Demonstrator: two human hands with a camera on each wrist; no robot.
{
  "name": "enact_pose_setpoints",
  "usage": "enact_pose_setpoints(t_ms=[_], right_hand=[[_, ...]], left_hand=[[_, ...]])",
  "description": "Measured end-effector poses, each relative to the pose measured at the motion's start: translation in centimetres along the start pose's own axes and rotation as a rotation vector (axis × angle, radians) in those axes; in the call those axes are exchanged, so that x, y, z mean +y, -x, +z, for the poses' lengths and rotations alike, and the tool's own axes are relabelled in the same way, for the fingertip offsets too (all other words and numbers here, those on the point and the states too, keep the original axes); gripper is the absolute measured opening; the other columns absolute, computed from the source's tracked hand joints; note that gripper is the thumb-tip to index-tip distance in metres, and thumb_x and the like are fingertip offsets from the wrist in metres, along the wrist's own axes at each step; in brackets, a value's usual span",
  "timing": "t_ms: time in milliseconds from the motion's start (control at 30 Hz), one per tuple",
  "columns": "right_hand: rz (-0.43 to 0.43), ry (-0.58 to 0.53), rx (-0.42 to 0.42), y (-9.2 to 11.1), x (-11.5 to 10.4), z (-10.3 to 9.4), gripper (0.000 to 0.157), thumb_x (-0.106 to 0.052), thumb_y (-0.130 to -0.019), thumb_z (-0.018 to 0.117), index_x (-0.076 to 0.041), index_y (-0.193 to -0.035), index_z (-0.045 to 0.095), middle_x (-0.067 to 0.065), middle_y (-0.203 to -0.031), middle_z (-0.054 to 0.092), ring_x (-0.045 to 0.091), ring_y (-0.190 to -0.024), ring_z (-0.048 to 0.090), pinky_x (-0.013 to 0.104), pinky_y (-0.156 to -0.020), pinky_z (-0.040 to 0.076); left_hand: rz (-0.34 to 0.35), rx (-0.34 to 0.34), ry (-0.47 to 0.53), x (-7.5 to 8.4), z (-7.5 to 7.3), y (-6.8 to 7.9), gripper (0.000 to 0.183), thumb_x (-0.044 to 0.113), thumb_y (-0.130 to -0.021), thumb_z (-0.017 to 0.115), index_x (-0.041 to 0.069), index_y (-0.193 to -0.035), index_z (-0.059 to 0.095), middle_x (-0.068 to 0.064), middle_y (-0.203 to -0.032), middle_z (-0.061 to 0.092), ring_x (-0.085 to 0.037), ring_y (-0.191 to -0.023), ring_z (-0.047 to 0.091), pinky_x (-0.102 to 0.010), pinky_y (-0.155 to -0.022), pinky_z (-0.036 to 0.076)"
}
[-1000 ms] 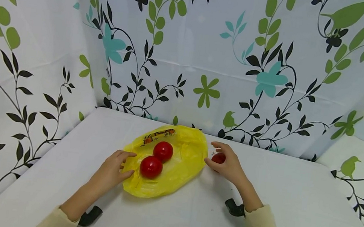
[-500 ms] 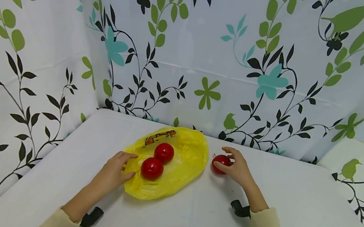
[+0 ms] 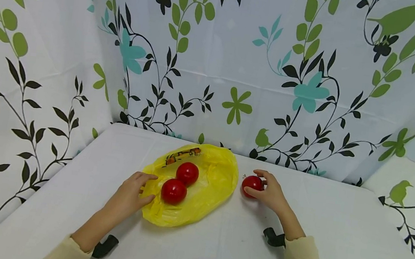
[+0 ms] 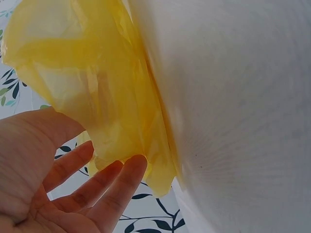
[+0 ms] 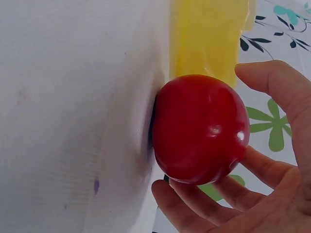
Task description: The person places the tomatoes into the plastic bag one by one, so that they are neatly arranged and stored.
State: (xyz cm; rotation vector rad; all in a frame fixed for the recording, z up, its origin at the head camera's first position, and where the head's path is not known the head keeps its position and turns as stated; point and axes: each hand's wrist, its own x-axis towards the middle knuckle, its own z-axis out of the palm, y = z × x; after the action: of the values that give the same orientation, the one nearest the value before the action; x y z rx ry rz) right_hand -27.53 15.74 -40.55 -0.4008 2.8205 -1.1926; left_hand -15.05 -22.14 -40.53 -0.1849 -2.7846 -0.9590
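A crumpled yellow plastic bag (image 3: 209,192) lies on the white table, with two glossy red tomato-like fruits (image 3: 174,191) touching each other on it. My left hand (image 3: 128,191) is at the bag's left edge, fingers spread and loosely bent. In the left wrist view, the fingertips (image 4: 135,162) meet the thin plastic. A third red fruit (image 3: 251,186) sits on the table just right of the bag. Around its right side curves my right hand (image 3: 272,194). The right wrist view shows the thumb apart from this fruit (image 5: 199,128), with the other fingers close along its side.
A white cloth curtain (image 3: 215,70) printed with leaves, birds and flowers hangs behind and beside the table (image 3: 192,257). Black wrist mounts (image 3: 105,246) show under both forearms. Dark printing (image 3: 182,156) marks the bag's far side.
My right hand has shifted right, away from the bag's edge, uncovering more of the third fruit, then held nearly still. My left hand has stayed at the bag; the head view shifted slightly.
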Motion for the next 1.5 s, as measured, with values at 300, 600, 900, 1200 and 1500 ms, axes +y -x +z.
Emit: enact_pose_setpoints(t_ms=[300,600,900,1200,1500], right_hand=[[0.063,-0.03,-0.024,-0.12,0.36,0.11,0.073,-0.029,-0.082,0.079,-0.005,-0.141,0.044,0.022,-0.138,0.046,0.039,-0.119,0.044,0.052,-0.094,0.051],[0.063,-0.018,-0.027,-0.17,0.77,0.24,0.074,-0.026,-0.08,0.081,-0.005,-0.141,0.044,0.023,-0.138,0.046,0.041,-0.119,0.046,0.054,-0.093,0.052],[0.047,-0.017,-0.026,-0.19,0.9,0.17,0.072,-0.026,-0.081,0.08,-0.004,-0.14,0.045,0.023,-0.138,0.047,0.041,-0.118,0.047,0.053,-0.093,0.052],[0.02,0.0,-0.007,-0.21,0.84,0.14,0.07,-0.026,-0.081,0.079,-0.003,-0.139,0.046,0.023,-0.137,0.048,0.041,-0.118,0.047,0.053,-0.092,0.053],[-0.008,-0.004,0.017,0.03,0.27,-0.2,0.067,-0.024,-0.083,0.077,-0.004,-0.138,0.046,0.022,-0.135,0.049,0.039,-0.116,0.048,0.052,-0.091,0.054]], left_hand=[[-0.001,-0.001,-0.007,0.06,-0.03,-0.03,0.047,0.006,-0.083,0.075,0.001,-0.127,0.059,-0.017,-0.119,0.056,-0.028,-0.098,0.059,-0.042,-0.084,0.058],[-0.017,-0.013,-0.005,0.14,0.01,-0.02,0.047,0.006,-0.083,0.075,0.001,-0.127,0.059,-0.018,-0.12,0.056,-0.029,-0.099,0.06,-0.041,-0.084,0.058],[-0.023,-0.018,-0.011,0.12,0.07,-0.04,0.048,0.007,-0.083,0.075,0.001,-0.127,0.059,-0.018,-0.121,0.056,-0.029,-0.099,0.06,-0.041,-0.084,0.058],[0.0,-0.007,-0.003,0.03,0.04,0.09,0.048,0.006,-0.083,0.075,0.001,-0.128,0.058,-0.018,-0.122,0.055,-0.029,-0.1,0.059,-0.042,-0.084,0.058],[-0.008,-0.014,-0.003,-0.01,0.01,0.02,0.048,0.007,-0.083,0.075,0.002,-0.128,0.058,-0.018,-0.123,0.055,-0.029,-0.101,0.059,-0.042,-0.085,0.057]])
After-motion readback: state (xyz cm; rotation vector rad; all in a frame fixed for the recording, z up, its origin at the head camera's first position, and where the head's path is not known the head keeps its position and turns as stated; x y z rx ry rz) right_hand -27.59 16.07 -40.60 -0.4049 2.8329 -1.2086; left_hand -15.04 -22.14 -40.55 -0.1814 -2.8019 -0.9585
